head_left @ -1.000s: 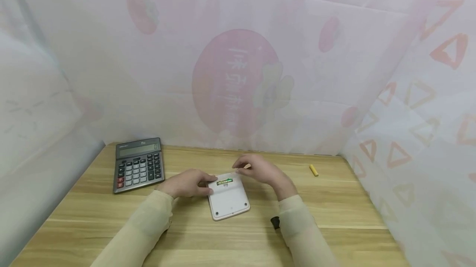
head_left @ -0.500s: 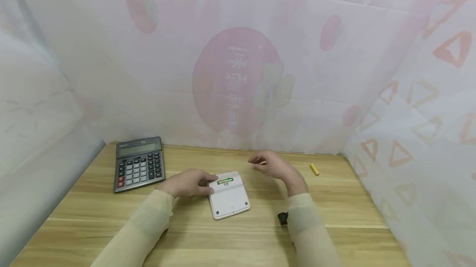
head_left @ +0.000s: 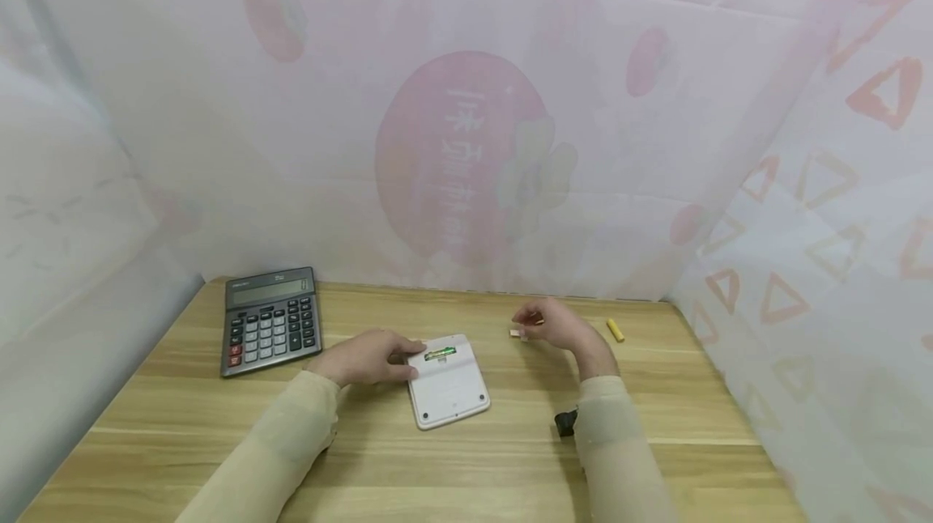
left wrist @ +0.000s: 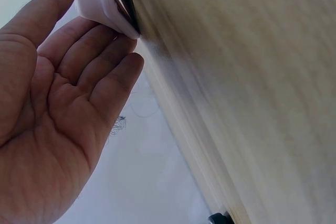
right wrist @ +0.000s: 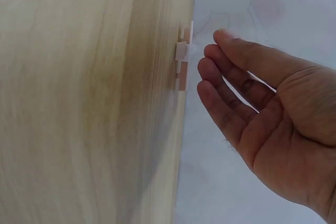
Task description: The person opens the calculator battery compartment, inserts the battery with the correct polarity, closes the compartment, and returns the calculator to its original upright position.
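A white calculator (head_left: 450,393) lies face down on the wooden table, its battery slot uncovered and a green battery (head_left: 440,355) lying in it. My left hand (head_left: 368,359) holds the calculator's left edge, thumb on the near side and fingers by the upper corner. In the left wrist view the fingers reach under the calculator's edge (left wrist: 100,1). To the right, my right hand (head_left: 564,329) hovers with loosely bent fingers beside a small white battery cover (head_left: 516,333). The right wrist view shows that cover (right wrist: 182,52) on the table, apart from the fingertips.
A grey desk calculator (head_left: 272,322) lies face up at the left back. A yellow battery (head_left: 615,330) lies to the right of my right hand. A black object (head_left: 565,423) shows at the right wrist. Printed cloth walls (head_left: 328,142) enclose the table (head_left: 408,482).
My right hand has moved right, away from the white calculator's top edge. The battery cover now shows on the table by its fingers. The left hand has stayed in place.
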Tool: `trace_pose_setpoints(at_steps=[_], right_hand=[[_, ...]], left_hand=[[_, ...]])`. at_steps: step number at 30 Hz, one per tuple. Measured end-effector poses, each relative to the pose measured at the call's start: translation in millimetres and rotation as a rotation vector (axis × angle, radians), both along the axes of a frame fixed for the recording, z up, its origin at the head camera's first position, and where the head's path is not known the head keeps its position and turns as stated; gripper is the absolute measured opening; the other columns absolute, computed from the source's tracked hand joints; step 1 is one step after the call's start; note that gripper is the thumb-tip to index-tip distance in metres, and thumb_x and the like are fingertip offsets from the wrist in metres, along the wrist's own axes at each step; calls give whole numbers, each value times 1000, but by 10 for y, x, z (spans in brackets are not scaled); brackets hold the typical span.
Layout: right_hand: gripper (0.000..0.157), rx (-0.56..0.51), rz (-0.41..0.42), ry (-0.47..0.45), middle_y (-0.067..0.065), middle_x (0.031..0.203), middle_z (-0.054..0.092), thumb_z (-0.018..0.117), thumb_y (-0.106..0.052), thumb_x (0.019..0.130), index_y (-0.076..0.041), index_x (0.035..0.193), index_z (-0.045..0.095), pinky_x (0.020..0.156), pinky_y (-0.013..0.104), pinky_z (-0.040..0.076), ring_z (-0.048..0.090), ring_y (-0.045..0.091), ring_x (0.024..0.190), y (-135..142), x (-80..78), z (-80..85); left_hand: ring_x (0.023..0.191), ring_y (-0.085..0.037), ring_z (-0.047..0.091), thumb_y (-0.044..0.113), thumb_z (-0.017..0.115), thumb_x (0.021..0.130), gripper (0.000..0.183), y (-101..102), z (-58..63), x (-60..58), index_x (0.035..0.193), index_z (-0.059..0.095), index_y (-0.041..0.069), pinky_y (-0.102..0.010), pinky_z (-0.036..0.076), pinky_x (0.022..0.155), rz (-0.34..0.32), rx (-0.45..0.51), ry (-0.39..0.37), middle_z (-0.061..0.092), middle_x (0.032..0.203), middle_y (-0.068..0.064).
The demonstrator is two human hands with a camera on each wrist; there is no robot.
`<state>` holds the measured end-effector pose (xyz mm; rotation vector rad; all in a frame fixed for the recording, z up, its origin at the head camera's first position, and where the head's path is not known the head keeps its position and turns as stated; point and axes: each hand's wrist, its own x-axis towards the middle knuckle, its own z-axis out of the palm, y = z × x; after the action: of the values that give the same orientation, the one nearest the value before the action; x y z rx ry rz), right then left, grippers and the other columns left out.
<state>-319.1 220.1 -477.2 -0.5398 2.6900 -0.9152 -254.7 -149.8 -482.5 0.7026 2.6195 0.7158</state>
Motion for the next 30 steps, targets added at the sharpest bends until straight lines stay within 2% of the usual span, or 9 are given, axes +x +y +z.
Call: trace_pose_setpoints(at_steps=[5, 14, 20, 30], right_hand=[[22, 40, 13, 21, 10, 118, 77, 76, -6, 95, -6, 118, 77, 101, 46, 60, 71, 23, 110, 23, -2, -6], [26, 119, -4, 12, 6, 117, 77, 79, -5, 92, -11, 118, 78, 103, 47, 59, 70, 21, 109, 1, 34, -13], [21, 164, -11, 10, 3, 113, 75, 81, -7, 92, -14, 112, 78, 102, 46, 58, 68, 19, 106, -28, 64, 2], [16, 171, -7, -4, 8, 106, 73, 80, -4, 92, -9, 106, 74, 92, 40, 57, 65, 19, 96, -64, 113, 29]], left_hand=[[131, -26, 66, 32, 75, 98, 51, -5, 7, -14, 144, 65, 14, -52, 51, 118, -22, -1, 16, 68, 146, -7], [121, -20, 68, 32, 76, 98, 50, -10, 1, -26, 144, 66, 14, -50, 53, 115, -18, -1, 21, 70, 144, -6], [128, -25, 67, 32, 76, 98, 51, -6, 21, -4, 144, 65, 14, -51, 51, 117, -14, -9, 7, 69, 145, -8], [132, -28, 66, 33, 75, 98, 51, -14, 21, -9, 144, 65, 12, -53, 50, 118, -36, -7, 25, 68, 146, -9]])
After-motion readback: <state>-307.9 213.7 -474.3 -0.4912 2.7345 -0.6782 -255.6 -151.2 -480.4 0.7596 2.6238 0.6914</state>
